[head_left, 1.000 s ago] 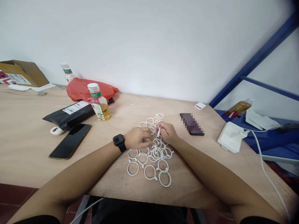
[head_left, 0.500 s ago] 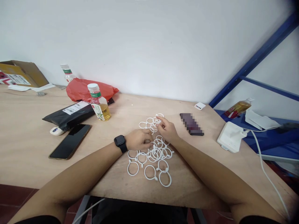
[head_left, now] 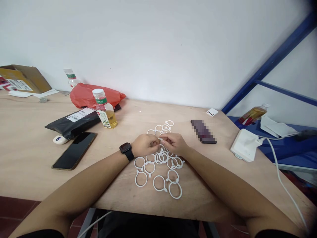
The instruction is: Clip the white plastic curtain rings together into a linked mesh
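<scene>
White curtain rings (head_left: 175, 198), each with a small eyelet tab, lie scattered over the wooden table in front of me. Some overlap in a cluster below my hands, and a smaller group (head_left: 169, 125) lies beyond them. My left hand (head_left: 146, 144), with a black watch on its wrist, is pinched closed over the middle of the rings. My right hand (head_left: 175, 144) meets it there, thumb and forefinger pressed together. Between the fingertips shows a bit of a white curtain ring (head_left: 160, 139), mostly hidden by the fingers.
Left of the rings stand a drink bottle (head_left: 111, 119), a red bag (head_left: 85, 94), a black parcel (head_left: 71, 124), a phone (head_left: 74, 151) and a white case (head_left: 60, 139). Rightward lie a pixelated phone (head_left: 203, 131), a white charger (head_left: 244, 145) with its cable and a small white box (head_left: 212, 112).
My right hand has come back toward me from the far rings, and its fingertips now meet those of my left hand. Some rings in the cluster have shifted slightly.
</scene>
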Available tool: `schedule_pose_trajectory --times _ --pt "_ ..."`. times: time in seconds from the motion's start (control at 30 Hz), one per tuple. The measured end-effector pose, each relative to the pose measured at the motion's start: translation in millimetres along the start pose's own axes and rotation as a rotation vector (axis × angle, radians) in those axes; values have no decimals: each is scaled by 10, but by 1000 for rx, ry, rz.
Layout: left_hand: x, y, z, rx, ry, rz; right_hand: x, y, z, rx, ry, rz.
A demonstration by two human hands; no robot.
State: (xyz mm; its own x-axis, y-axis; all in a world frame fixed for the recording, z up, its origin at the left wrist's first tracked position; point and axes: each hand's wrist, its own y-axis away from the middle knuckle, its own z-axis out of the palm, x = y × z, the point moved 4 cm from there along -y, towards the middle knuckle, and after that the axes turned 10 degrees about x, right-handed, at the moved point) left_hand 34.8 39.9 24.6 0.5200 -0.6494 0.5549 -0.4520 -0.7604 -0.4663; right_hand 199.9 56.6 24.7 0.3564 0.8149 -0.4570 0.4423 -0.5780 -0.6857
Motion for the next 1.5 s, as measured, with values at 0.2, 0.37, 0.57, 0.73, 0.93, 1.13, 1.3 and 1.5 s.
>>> schedule_pose_trajectory --times 0.2,0.37,0.57,0.73,0.93,1.13,1.3,1.5 --pt "11 10 26 -87 -11 53 -40 -1 40 -112 30 -66" --pt "-2 16 21 -120 -14 31 52 3 -14 -27 48 112" --pt "-7 15 30 -118 -19 77 205 17 -60 84 12 299" --pt "-16 10 21 -104 -38 85 207 17 -33 72 64 312" --pt "-26 16 27 -114 -68 94 233 18 -59 84 123 369" --pt "-58 17 38 -119 -92 89 251 7 -13 3 216 362" --pt "-65 16 31 -100 -100 87 251 2 -15 34 248 351" --pt "-61 -13 -45 13 -139 -17 202 -30 -67 150 178 259"
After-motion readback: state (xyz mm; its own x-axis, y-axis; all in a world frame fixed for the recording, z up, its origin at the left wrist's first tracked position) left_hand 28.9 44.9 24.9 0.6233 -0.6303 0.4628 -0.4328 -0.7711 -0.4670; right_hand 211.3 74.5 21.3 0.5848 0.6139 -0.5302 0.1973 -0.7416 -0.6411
